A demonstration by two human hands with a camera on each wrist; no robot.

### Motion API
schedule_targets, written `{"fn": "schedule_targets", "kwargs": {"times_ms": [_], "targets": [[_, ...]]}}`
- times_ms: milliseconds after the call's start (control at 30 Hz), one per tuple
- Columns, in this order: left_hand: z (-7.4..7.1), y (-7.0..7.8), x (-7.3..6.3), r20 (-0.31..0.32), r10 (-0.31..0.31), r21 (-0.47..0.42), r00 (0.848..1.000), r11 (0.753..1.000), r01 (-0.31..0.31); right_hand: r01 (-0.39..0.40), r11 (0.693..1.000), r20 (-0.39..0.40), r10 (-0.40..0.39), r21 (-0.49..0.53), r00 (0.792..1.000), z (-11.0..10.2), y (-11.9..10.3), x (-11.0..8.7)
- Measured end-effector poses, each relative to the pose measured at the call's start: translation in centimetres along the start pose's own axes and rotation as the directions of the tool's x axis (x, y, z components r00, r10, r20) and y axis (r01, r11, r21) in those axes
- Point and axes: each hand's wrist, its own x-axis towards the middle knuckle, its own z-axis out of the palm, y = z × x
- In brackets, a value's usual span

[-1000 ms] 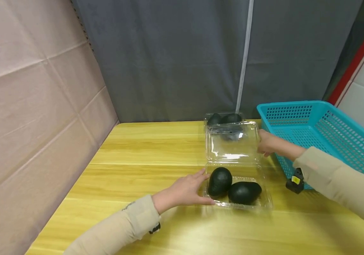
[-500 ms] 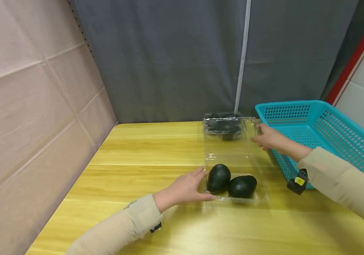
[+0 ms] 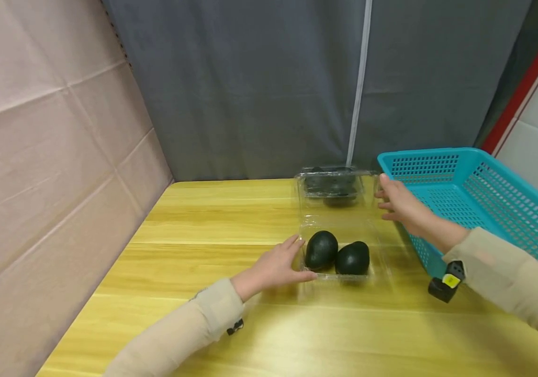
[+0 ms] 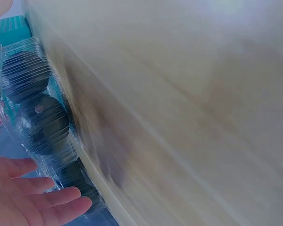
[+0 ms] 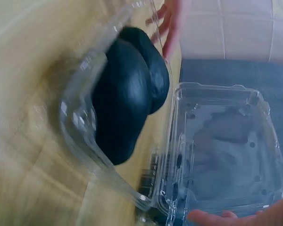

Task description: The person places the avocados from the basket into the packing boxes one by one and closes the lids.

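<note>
A clear plastic clamshell box (image 3: 339, 277) with its lid (image 5: 226, 141) raised holds two dark green avocados, one on the left (image 3: 321, 250) and one on the right (image 3: 352, 258). My left hand (image 3: 276, 267) is at the box's left side, thumb along the near corner; its fingers look straight in the left wrist view. At the lid's right edge is my right hand (image 3: 405, 207), thumb up and fingers loosely spread. The right wrist view shows a fingertip (image 5: 203, 217) right at the lid's edge.
Behind the lid, a second clear box (image 3: 330, 170) with dark avocados stands against the grey curtain (image 3: 250, 94). A turquoise perforated basket (image 3: 443, 153) is on the right of the wooden table (image 3: 203, 220), close by the right forearm. A pinkish cloth wall (image 3: 52, 173) borders the left.
The box and its avocados have shifted away from me, the left hand following. The lid has swung further back, and the right hand's fingers have spread from their earlier hold on its edge.
</note>
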Motion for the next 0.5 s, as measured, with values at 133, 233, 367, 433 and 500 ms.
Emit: {"fn": "schedule_targets", "kwargs": {"times_ms": [133,233,367,433,500], "targets": [[-0.2,-0.2,0.6,-0.02,-0.014,-0.02,1.0,1.0,0.013,0.011,0.997,-0.032,-0.008,0.079,0.999,0.3,0.2,-0.1],[-0.3,-0.3,0.9,-0.036,-0.029,-0.028,0.999,0.999,0.028,0.019,0.994,-0.038,-0.015,0.111,0.999,0.6,0.4,-0.1],[-0.3,-0.7,1.3,-0.05,-0.049,-0.041,0.998,0.998,0.047,0.035,0.993,-0.025,-0.033,0.116,0.999,1.0,1.0,-0.4],[-0.3,-0.8,1.4,-0.059,-0.053,-0.049,0.997,0.998,0.05,0.046,0.993,-0.022,-0.043,0.107,0.999,1.2,1.3,-0.6],[-0.3,-1.0,1.6,-0.067,-0.06,-0.053,0.996,0.997,0.057,0.049,0.993,-0.027,-0.046,0.111,0.999,1.5,1.6,-0.8]]}}
